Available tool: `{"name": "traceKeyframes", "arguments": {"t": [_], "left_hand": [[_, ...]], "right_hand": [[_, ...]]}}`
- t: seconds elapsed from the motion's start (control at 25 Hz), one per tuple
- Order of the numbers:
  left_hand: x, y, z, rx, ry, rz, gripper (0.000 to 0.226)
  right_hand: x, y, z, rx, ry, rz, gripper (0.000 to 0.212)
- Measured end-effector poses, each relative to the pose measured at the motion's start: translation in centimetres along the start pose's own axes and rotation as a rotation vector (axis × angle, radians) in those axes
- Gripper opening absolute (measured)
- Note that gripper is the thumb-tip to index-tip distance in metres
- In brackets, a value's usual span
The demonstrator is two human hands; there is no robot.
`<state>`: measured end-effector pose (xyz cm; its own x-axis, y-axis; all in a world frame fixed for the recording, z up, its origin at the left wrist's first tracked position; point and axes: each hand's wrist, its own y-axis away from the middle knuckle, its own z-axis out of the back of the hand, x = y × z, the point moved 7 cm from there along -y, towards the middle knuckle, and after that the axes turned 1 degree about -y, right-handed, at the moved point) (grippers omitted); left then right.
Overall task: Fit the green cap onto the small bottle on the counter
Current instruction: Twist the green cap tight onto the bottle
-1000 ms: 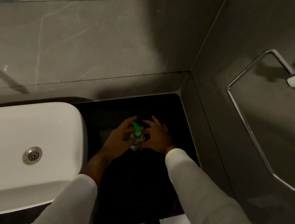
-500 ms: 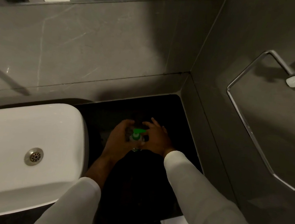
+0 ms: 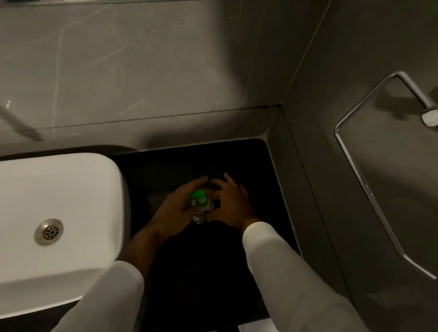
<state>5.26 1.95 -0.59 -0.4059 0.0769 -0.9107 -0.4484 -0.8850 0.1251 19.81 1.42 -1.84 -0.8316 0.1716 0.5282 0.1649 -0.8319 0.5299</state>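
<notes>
A small clear bottle [image 3: 201, 213] with a green-and-white label stands on the black counter [image 3: 226, 277] near the back right corner. A green cap [image 3: 199, 197] with a pointed spout sits on top of the bottle. My left hand [image 3: 177, 207] wraps the bottle from the left, fingers curled around its upper part beside the cap. My right hand [image 3: 231, 204] closes in from the right, its fingertips at the bottle's neck just below the cap. The bottle's lower half is mostly hidden between the two hands.
A white basin [image 3: 27, 214] with a metal drain [image 3: 49, 232] fills the left. Grey tiled walls close the back and right side. A chrome towel rail [image 3: 374, 196] sticks out from the right wall. A mirror runs along the top.
Both hands have drawn closer around the bottle. The green cap's spout has turned and now sits lower on the bottle top, partly covered by my left fingers.
</notes>
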Motion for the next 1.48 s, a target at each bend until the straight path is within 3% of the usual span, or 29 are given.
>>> {"name": "traceKeyframes", "arguments": {"t": [0.08, 0.2, 0.24, 0.4, 0.56, 0.64, 0.8, 0.96, 1.08, 1.2, 1.32, 1.48], "left_hand": [[0.3, 0.4, -0.4, -0.02, 0.109, 0.064, 0.068], [0.4, 0.5, 0.9, -0.218, -0.21, 0.071, 0.041], [0.2, 0.2, 1.1, -0.214, -0.29, 0.035, 0.035], [-0.2, -0.5, -0.1, 0.081, -0.214, -0.016, 0.062], [-0.5, -1.1, 1.4, -0.097, -0.504, 0.085, 0.056], [-0.9, -1.7, 1.4, -0.063, -0.675, 0.085, 0.047], [-2.6, -3.2, 0.3, 0.205, -0.845, -0.048, 0.032], [-4.1, -3.6, 0.3, 0.459, -0.833, -0.103, 0.034], [-4.6, -3.9, 0.3, 0.417, -0.982, -0.048, 0.052], [-5.0, -4.5, -0.7, 0.347, -1.223, -0.153, 0.041], [-5.2, -4.3, -1.0, 0.41, -1.22, -0.322, 0.04], [-5.0, -3.7, -1.0, 0.477, -1.246, -0.418, 0.036]], "right_hand": [[-0.4, 0.3, 0.2, -0.008, 0.0, 0.002, 0.051], [-0.3, 0.4, 0.0, -0.001, -0.016, 0.001, 0.047], [-0.3, 0.4, 0.0, -0.002, -0.024, -0.003, 0.048], [-1.0, 0.1, 0.0, -0.019, -0.077, -0.034, 0.065], [-0.9, -0.4, -0.4, -0.019, -0.071, -0.038, 0.059], [-0.9, -0.6, -0.6, -0.02, -0.062, -0.031, 0.056], [-1.5, -0.6, -0.4, -0.018, -0.07, -0.04, 0.073], [-1.0, -0.5, -0.6, -0.033, -0.049, 0.006, 0.067], [-1.1, -0.7, -0.6, -0.054, -0.097, -0.015, 0.066], [-1.5, -0.7, -0.6, -0.044, -0.089, -0.038, 0.075], [-1.0, -0.6, -0.6, -0.028, -0.051, -0.005, 0.072], [-0.4, -0.2, -0.3, -0.047, -0.013, 0.028, 0.067]]}}
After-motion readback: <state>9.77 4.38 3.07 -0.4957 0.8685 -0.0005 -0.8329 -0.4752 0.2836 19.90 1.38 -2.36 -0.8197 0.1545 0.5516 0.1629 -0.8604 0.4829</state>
